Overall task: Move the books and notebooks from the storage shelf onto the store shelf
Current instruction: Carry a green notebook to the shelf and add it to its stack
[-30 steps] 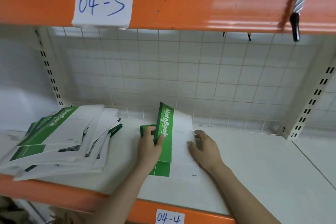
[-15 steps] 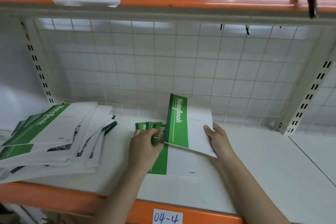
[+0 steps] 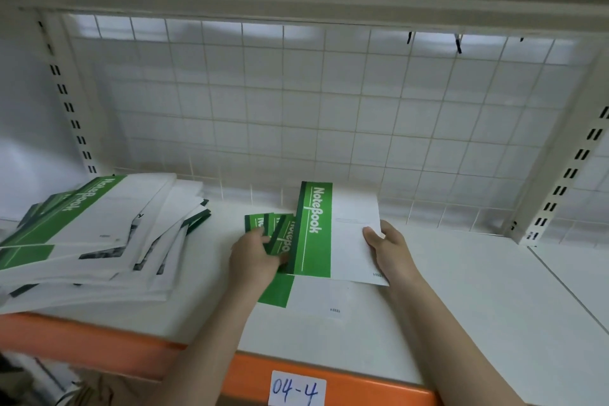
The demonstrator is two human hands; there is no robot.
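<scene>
While both grip it, notebook [image 3: 333,234] spans left hand [image 3: 253,257] to right hand [image 3: 390,250].

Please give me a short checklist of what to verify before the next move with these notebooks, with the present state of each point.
1. Right hand grips the white edge of the top green-and-white notebook: ok.
2. Left hand holds the fanned green spines beneath it: ok.
3. Top notebook squared with the one below: not ok, it sits offset toward the back.
4. Bare white shelf board free to the right: ok.
5. Loose slanting pile of notebooks at left tidy: not ok, splayed.
6. Number of notebooks under the hands: cannot tell.
</scene>
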